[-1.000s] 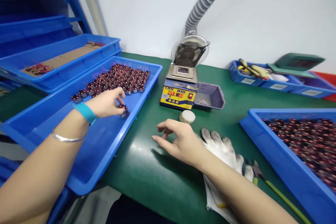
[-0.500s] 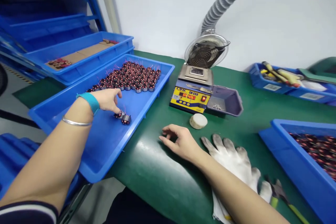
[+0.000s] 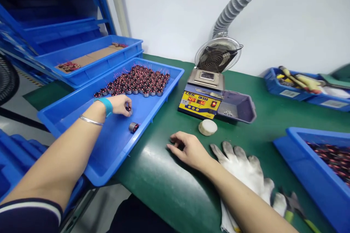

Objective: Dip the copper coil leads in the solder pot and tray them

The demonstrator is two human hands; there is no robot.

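My left hand (image 3: 119, 105) is over the large blue tray (image 3: 109, 167), its fingers closed around a small wire-wound motor stator (image 3: 128, 109) that they partly cover. Nearer the tray's front wall, another motor stator (image 3: 133, 127) lies on its side, apart from the hand. Many upright stators (image 3: 139, 80) with copper windings and thin red leads crowd the far part of this tray. On the green bench, my right hand (image 3: 188, 149) rests with fingers loosely curled, thumb apart and nothing in it. A round white block (image 3: 207, 127) sits just beyond it.
A yellow-fronted solder pot (image 3: 201, 98) stands under a grey extraction hose (image 3: 240, 0), beside a purple bin (image 3: 237, 105). White gloves (image 3: 243, 171) and green-handled cutters (image 3: 295, 204) lie by my right forearm. Another blue tray (image 3: 306, 164) holds more wound parts at right.
My left hand has lifted one stator from beside the other and drawn it away toward the group. The remaining stator has turned over. My right hand stays put; the pot's display digits differ.
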